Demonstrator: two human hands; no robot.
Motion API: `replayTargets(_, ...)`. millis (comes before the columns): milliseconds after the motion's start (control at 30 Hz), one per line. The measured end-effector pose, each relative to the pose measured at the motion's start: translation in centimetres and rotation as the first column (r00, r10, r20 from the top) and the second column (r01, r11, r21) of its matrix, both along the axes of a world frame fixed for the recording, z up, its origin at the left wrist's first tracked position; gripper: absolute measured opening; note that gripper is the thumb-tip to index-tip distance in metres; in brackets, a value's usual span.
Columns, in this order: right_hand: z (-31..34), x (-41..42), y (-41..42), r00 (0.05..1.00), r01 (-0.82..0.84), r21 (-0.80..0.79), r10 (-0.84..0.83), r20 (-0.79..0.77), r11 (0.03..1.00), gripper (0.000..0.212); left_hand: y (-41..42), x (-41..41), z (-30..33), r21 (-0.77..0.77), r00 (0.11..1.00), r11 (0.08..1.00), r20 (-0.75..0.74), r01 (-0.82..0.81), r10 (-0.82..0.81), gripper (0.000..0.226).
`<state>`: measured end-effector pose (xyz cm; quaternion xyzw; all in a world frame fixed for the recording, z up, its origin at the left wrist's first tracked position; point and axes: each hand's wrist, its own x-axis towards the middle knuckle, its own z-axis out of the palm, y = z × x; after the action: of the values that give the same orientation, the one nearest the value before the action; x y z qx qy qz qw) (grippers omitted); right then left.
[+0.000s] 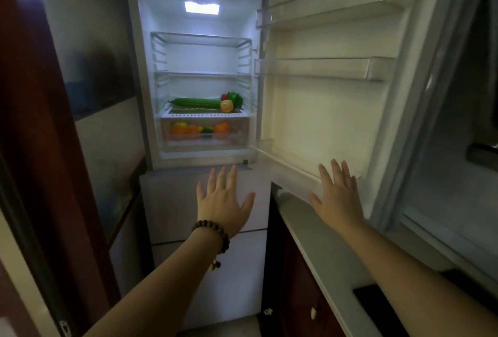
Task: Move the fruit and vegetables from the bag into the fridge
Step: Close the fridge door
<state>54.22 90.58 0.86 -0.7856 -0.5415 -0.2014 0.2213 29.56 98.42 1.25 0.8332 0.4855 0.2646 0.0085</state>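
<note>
Two hands: both stretched forward with fingers straight and spread, holding nothing.
Left hand [223, 202]: raised before the fridge's lower front; a beaded bracelet [213, 231] circles its wrist.
Right hand [336, 194]: raised at the bottom edge of the open fridge door [323, 110], above a pale countertop [318, 234]; contact cannot be told.
Fridge [199, 67]: lit inside, upper shelves bare.
Lowest shelf: a long green cucumber [195, 102] beside red, green and yellow peppers [231, 101].
Crisper drawer [204, 134]: clear-fronted, holding orange and yellow fruit [188, 129].
Bag: out of view.
</note>
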Motion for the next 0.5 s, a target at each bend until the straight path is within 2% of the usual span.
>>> replayTargets(67,-1.0,0.3,-0.7,0.995,0.043,-0.117,-0.053,-0.083,0.992,0.074,-0.9,-0.9,-0.5,-0.011,1.000,1.000,-0.009,0.010,-0.010,0.075)
replayTargets(133,-1.9,0.1,-1.2,0.994,0.043,-0.178,-0.061,-0.095,0.983,0.070,-1.6,-1.9,-1.0,-0.024,1.000,1.000,-0.023,0.001,-0.001,0.075)
replayTargets(200,-2.2,-0.4,-1.6,0.996,0.061,-0.184,-0.073,-0.055,0.981,0.067,-2.1,-2.8,-1.6,-0.036,0.999,0.999,-0.031,-0.017,0.016,0.075)
replayTargets(333,-1.7,-1.6,-1.8,0.997,0.049,-0.143,-0.058,-0.060,0.989,0.082,-2.5,-4.1,-2.6,-0.022,0.998,0.998,-0.016,-0.056,0.056,0.076)
replayTargets(500,-1.9,-5.0,-1.4,0.999,0.034,-0.158,-0.033,0.009,0.987,0.077,-2.5,-6.2,-3.1,-0.025,0.997,0.997,-0.018,-0.077,0.076,0.076)
